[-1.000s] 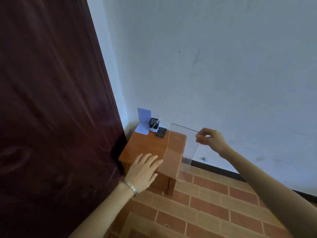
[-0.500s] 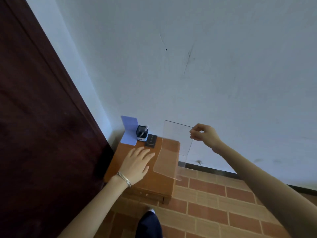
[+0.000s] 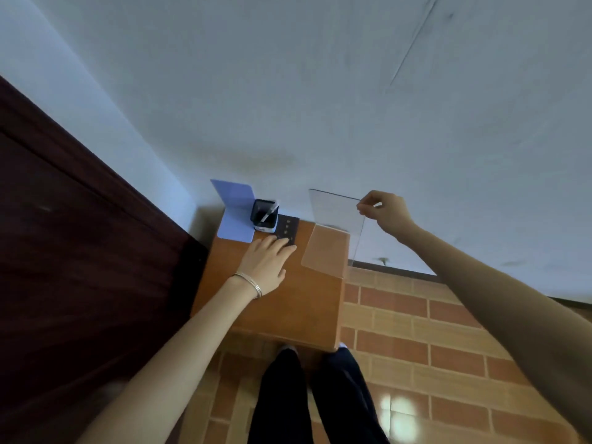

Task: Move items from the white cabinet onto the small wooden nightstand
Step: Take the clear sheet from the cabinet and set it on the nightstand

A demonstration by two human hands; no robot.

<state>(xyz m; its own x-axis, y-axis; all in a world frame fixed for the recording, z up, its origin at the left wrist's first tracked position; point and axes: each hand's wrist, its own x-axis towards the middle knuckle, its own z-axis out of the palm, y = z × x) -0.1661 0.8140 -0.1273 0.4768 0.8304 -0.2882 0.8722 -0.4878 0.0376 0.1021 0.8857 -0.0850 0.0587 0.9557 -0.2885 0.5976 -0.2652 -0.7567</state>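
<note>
The small wooden nightstand (image 3: pixel 282 309) stands against the white wall. My right hand (image 3: pixel 386 213) pinches the upper right corner of a clear bent acrylic sheet (image 3: pixel 333 232), whose lower flap lies over the nightstand's back right corner. My left hand (image 3: pixel 264 264) lies flat on the top with straight fingers, its fingertips touching a black flat device (image 3: pixel 288 227). At the back left sit a small black and white holder with a pen (image 3: pixel 264 216) and a folded lilac card (image 3: pixel 234 209). The white cabinet is out of view.
A dark wooden door (image 3: pixel 80 251) runs along the left, close to the nightstand. The white wall (image 3: pixel 320 91) is directly behind. Brick-patterned floor tiles (image 3: pixel 416 347) spread to the right and front. My dark-trousered legs (image 3: pixel 314 398) stand at the nightstand's front edge.
The view has closed in and tilted down over the nightstand. My left hand slid forward from the front part to the black device. The acrylic sheet came down onto the back right corner.
</note>
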